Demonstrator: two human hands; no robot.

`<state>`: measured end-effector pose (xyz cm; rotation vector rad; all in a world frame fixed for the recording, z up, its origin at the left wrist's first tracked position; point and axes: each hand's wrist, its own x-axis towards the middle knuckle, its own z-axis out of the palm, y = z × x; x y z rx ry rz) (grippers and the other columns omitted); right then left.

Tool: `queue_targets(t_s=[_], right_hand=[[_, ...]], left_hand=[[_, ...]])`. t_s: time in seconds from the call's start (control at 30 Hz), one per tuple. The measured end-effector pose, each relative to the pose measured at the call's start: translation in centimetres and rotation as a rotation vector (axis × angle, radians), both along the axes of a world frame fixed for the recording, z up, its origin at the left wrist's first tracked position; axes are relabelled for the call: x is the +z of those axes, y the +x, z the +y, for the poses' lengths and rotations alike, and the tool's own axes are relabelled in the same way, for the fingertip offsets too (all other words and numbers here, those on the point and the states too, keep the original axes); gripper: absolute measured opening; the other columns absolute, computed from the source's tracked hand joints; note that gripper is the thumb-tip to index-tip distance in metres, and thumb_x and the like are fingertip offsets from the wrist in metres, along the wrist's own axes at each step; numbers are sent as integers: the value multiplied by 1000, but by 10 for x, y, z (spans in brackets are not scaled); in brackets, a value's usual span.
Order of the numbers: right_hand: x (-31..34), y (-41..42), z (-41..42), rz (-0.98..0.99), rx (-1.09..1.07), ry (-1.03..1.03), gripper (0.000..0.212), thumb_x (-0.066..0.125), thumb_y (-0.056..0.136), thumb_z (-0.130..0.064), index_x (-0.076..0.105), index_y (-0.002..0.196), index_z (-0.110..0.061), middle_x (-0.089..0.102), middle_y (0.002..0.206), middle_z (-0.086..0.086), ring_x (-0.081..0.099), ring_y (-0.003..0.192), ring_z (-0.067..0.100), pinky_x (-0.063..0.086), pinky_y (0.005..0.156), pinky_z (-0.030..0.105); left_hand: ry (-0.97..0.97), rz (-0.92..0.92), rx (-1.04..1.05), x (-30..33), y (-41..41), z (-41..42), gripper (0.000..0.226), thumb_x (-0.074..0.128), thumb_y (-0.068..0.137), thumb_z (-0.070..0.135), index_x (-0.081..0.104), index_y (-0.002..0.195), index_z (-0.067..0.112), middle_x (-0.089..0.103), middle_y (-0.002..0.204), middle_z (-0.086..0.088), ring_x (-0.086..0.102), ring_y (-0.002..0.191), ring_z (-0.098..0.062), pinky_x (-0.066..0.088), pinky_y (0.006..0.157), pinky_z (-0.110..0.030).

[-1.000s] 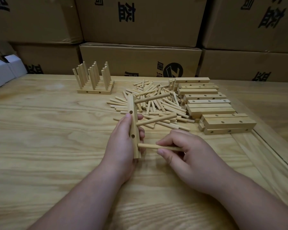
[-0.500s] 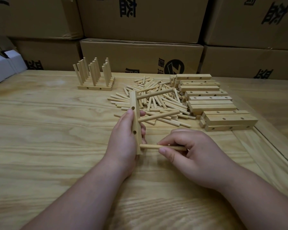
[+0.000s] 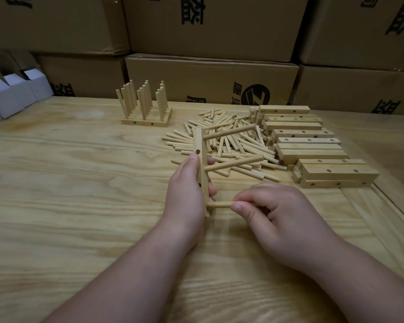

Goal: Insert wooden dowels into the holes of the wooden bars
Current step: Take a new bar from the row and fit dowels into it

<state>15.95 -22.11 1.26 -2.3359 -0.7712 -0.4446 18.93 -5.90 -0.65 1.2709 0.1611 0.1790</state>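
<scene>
My right hand [image 3: 273, 220], pinching the third dowel [image 3: 218, 204], had pushed it deeper into the bar [image 3: 202, 159] my left hand [image 3: 187, 194] gripped, nearly filling that bar's holes.

We see a pale wooden table [image 3: 56, 183] with strong grain, and a raised strip [image 3: 397, 206] of the same wood running along its right edge. Behind the table's far edge, brown cardboard boxes [image 3: 210, 80] are stacked in rows and printed with dark characters; one bears a round black logo [image 3: 254, 95]. At the table's far left corner we see a few small white boxes [image 3: 12, 94] side by side, their flaps open.
</scene>
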Motion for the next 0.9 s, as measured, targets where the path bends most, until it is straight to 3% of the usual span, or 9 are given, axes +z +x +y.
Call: queue_targets(t_s=[0.13, 0.3, 0.47, 0.53, 0.67, 0.77, 0.9], right_hand=[[2, -2, 1, 35, -10, -3, 22, 59, 92, -37, 76, 85, -25, 67, 74, -19, 62, 76, 0, 45, 67, 18], [0, 0, 0, 76, -42, 10, 34, 53, 93, -43, 73, 77, -20, 68, 69, -8, 64, 72, 9, 47, 65, 32], [2, -3, 3, 146, 38, 17, 19, 61, 88, -43, 76, 93, -32, 67, 79, -22, 63, 82, -3, 46, 68, 12], [3, -4, 3, 125, 64, -22, 24, 65, 85, -42, 77, 104, -32, 61, 77, -27, 60, 82, -6, 43, 70, 7], [4, -5, 4, 52, 28, -67, 23, 65, 87, -37, 77, 106, -33, 53, 68, -28, 56, 72, -6, 40, 65, 8], [0, -5, 5, 54, 7, -44, 21, 65, 87, -38, 78, 104, -35, 68, 78, -25, 62, 79, -8, 45, 70, 10], [-6, 0, 5, 337, 24, 163, 11, 70, 90, -33, 76, 95, -40, 73, 90, -28, 66, 87, -10, 49, 76, 13]], left_hand=[[77, -18, 40, 1, -2, -2, 43, 38, 87, 60, 73, 80, 36, 51, 52, 4, 46, 49, -14, 36, 56, -34], [219, -104, 115, 2, -7, -6, 41, 33, 92, 54, 68, 82, 36, 54, 52, 4, 53, 52, -10, 42, 59, -34], [241, -85, 80, 1, -8, -6, 40, 34, 102, 46, 68, 84, 34, 53, 51, 4, 52, 51, -10, 44, 54, -32], [232, -62, 65, 2, -7, -7, 41, 34, 103, 45, 68, 83, 34, 53, 51, 4, 51, 50, -10, 44, 51, -31], [251, -54, 86, 3, -6, -7, 41, 35, 106, 43, 68, 83, 36, 54, 49, 4, 51, 50, -10, 45, 47, -27], [263, -63, 83, 3, -6, -6, 40, 35, 106, 42, 68, 84, 34, 53, 50, 3, 51, 51, -12, 44, 47, -27], [281, -119, 79, 3, -9, -6, 36, 36, 97, 48, 66, 86, 32, 53, 53, 5, 52, 53, -11, 45, 50, -29]])
